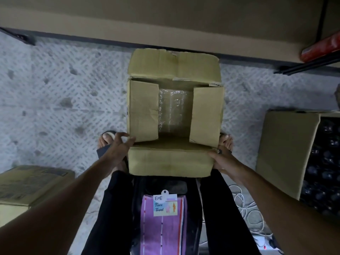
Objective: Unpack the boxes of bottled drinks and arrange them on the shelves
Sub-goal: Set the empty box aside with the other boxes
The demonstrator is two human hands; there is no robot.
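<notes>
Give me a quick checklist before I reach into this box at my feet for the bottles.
1. Box opened: ok.
2. Side flaps clear of the opening: not ok, both lie inward.
3. Plastic wrap removed: not ok, it covers what is inside.
4. Hands free: not ok, left hand and right hand hold the near flap.
5. Cable away from legs: probably not ok, it lies beside the right leg.

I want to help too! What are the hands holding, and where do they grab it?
The cardboard box: the left hand grips its near left corner, the right hand its near right corner.
</notes>
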